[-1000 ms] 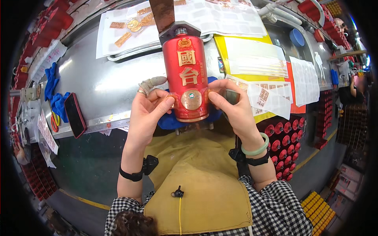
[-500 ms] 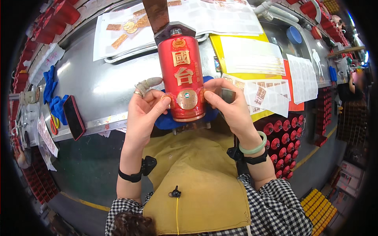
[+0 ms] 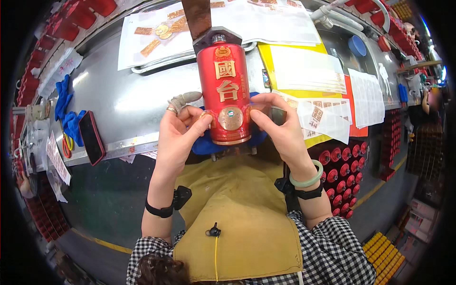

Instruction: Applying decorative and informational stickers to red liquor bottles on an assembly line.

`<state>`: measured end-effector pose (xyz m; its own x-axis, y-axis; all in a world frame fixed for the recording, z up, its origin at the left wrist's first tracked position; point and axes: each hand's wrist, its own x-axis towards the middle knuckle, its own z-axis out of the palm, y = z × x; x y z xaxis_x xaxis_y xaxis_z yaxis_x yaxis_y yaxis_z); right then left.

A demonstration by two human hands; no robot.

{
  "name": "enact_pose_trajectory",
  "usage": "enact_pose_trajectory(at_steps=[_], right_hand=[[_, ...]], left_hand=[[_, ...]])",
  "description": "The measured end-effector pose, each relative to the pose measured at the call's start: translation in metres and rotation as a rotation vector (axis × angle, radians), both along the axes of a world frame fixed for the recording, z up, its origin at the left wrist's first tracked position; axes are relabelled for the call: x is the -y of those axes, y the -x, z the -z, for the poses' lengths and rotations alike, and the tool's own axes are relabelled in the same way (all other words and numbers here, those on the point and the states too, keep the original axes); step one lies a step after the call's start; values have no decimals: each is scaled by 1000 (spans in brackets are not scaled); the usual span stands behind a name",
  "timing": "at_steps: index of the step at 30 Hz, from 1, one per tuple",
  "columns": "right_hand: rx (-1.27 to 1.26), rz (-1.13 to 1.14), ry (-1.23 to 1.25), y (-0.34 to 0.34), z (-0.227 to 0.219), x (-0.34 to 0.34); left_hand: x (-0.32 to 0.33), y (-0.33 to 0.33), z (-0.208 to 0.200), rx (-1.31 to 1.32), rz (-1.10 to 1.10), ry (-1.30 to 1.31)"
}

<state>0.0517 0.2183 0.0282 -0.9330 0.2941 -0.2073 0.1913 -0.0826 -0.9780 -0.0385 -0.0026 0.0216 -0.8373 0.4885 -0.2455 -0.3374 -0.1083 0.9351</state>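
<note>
A red bottle (image 3: 224, 71) with raised gold lettering and a round gold medallion (image 3: 231, 118) near its base lies in front of me, neck pointing away. A dark metal bracket (image 3: 201, 38) meets its neck, and blue padding (image 3: 202, 146) shows under its base. Thumb and fingertips of my left hand (image 3: 183, 124) pinch the left end of a thin clear film (image 3: 212, 124) at the medallion's level; its index finger wears a knitted cover (image 3: 186, 100) and points outward. At the bottle's right side my right hand (image 3: 276, 118) pinches the film's other end.
Sticker sheets (image 3: 285, 21) lie on a tray at the back. White sheets (image 3: 308, 71) and a yellow folder (image 3: 267, 54) are to the right, near a blue cup (image 3: 357, 44). A phone (image 3: 91, 137), scissors (image 3: 66, 146) and blue gloves (image 3: 72, 128) sit left. Red bottles (image 3: 339, 171) stand lower right.
The view has shifted slightly, so the bottle and table appear a little farther right. Both hands keep their pinch at the bottle's sides.
</note>
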Motion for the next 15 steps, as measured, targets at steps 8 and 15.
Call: enact_pose_trajectory(at_steps=[8, 15], right_hand=[[-44, 118, -412, -5, 4, -11], [-103, 29, -450, -14, -13, -13]], left_hand=[[0, -2, 2, -20, -32, 17], [4, -2, 7, 3, -28, -8]])
